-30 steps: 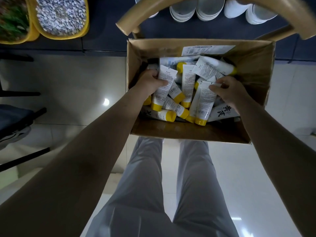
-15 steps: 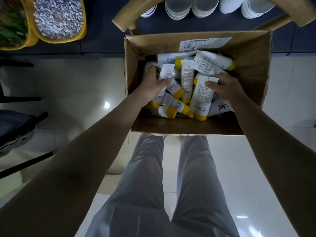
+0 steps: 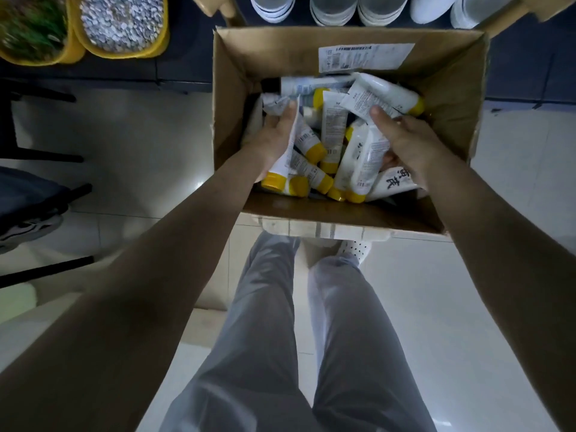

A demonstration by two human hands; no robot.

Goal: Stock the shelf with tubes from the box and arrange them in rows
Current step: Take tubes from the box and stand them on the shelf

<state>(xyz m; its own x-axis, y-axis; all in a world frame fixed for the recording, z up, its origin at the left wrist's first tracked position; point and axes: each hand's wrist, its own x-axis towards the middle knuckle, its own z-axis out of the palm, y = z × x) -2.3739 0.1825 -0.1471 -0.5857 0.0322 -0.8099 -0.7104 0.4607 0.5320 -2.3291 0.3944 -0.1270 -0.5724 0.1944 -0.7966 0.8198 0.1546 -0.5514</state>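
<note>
An open cardboard box stands in front of me, filled with several white tubes with yellow caps lying in a loose heap. My left hand is inside the box at its left side and grips a white tube whose yellow cap points toward me. My right hand is in the box's right half, its fingers curled round another white tube with the thumb near the tube's flat end. No shelf surface for the tubes is plainly in view.
Two yellow tubs of pebbles and greenery sit at the upper left on a dark ledge. White stacked bowls line the top edge. A dark chair frame stands at left. My grey-trousered legs are below the box on a pale tiled floor.
Both hands have closed more firmly on their tubes and lifted them slightly out of the heap. The view has dropped, so the box sits nearer the top.
</note>
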